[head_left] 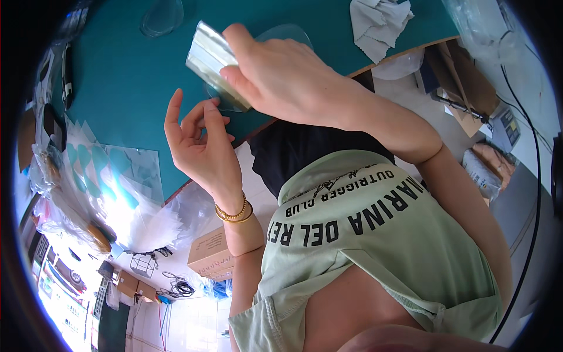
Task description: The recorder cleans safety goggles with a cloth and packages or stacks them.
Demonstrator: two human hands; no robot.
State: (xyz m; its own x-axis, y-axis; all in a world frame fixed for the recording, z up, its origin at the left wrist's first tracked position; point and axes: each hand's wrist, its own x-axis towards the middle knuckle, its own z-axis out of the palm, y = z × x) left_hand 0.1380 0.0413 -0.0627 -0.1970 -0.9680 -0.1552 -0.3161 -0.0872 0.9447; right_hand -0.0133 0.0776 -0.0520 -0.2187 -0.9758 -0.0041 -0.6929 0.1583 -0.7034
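**Kid:** Green shirt (375,234) fills the picture up close. What comes next?

**Helper:** Next is the left hand (199,144), with gold bangles (234,212) on its wrist. It is held up just over the edge of the teal table (129,76).

**Kid:** Is it holding something?

**Helper:** No, it looks empty. Its fingers are half curled and a little apart. The fingertips nearly touch a clear piece (231,102) that pokes out under the other hand, maybe to steady it.

**Kid:** And the right hand (281,76)?

**Helper:** It is a bit farther out, over the table. Its fingers are closed around a shiny flat pack (208,54), with the thumb on top. The pack is tipped up off the table, and I think that lets both hands get at it.

**Kid:** What sits on the left?

**Helper:** Clear plastic bags (105,188) lie in a pile at the table's left end, close by for grabbing.

**Kid:** And far away?

**Helper:** A grey cloth (378,23) lies bunched at the far side, well away from the hands. A clear curved piece (161,16) rests near the far edge too. I cannot tell what it is.
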